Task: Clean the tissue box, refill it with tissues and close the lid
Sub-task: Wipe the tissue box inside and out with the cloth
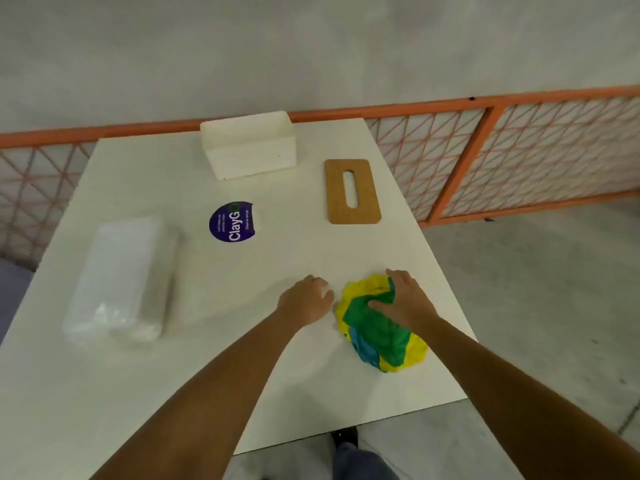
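The white tissue box stands open-topped at the far middle of the white table. Its wooden lid, with a slot cut through it, lies flat to the right of the box. A clear-wrapped pack of white tissues lies at the left. A crumpled yellow, green and blue cloth sits near the right edge. My right hand rests on top of the cloth with fingers spread over it. My left hand lies on the table just left of the cloth, fingers loosely curled, holding nothing.
A round purple sticker marked ClayGo is on the table's middle. An orange mesh fence runs behind and to the right of the table. Grey floor lies beyond the table's right edge.
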